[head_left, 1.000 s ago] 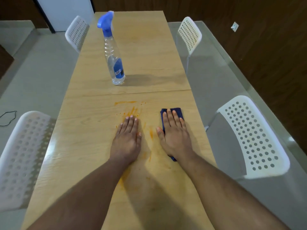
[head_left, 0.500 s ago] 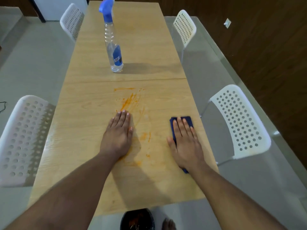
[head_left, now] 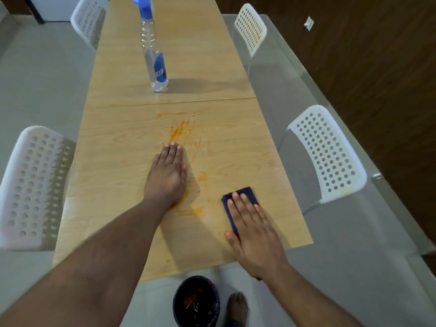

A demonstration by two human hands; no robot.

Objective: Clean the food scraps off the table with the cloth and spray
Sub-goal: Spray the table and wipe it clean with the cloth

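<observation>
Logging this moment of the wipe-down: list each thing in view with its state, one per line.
Spray bottle: upright on the table, untouched.
Cloth: folded flat, pressed under the right hand.
Right hand: fingers straight, on the cloth.
Left hand: flat on the table.
Orange smears: still on the table.
Bin: on the floor, holding scraps.

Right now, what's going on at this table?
A person is wiping orange smears off a wooden table. The right hand presses flat on a dark blue cloth near the table's near edge, beside the mess rather than on it. The left hand rests flat on the table, fingertips at the smears. The spray bottle stands untouched farther up. A black bin sits on the floor below.
</observation>
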